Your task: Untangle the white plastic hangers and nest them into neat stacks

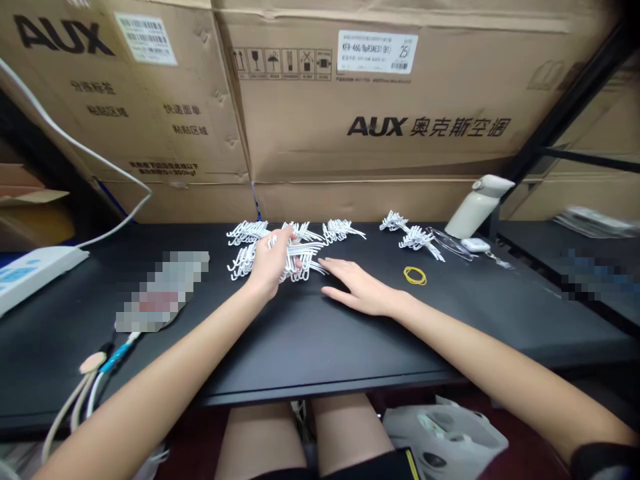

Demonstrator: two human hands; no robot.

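White hooks with bent ends lie in bundles on the black table. My left hand (270,265) is closed around a bundle of hooks (309,247), whose straight ends point right. Part of that bundle is hidden behind the fingers. My right hand (363,288) lies low over the table with fingers stretched out, its fingertips close to the straight ends of the hooks; whether they touch cannot be told. Behind the hands are further bundles of hooks (341,231), and two more hook bundles (420,240) lie to the right. Some yellow rubber bands (415,275) lie beyond my right hand.
Large cardboard boxes (380,153) wall off the back of the table (310,353). A white bottle (477,207), glasses (453,244) and a small white case (475,245) stand or lie at the right. A blurred-out device (163,293) with cables and a power strip (35,273) occupy the left.
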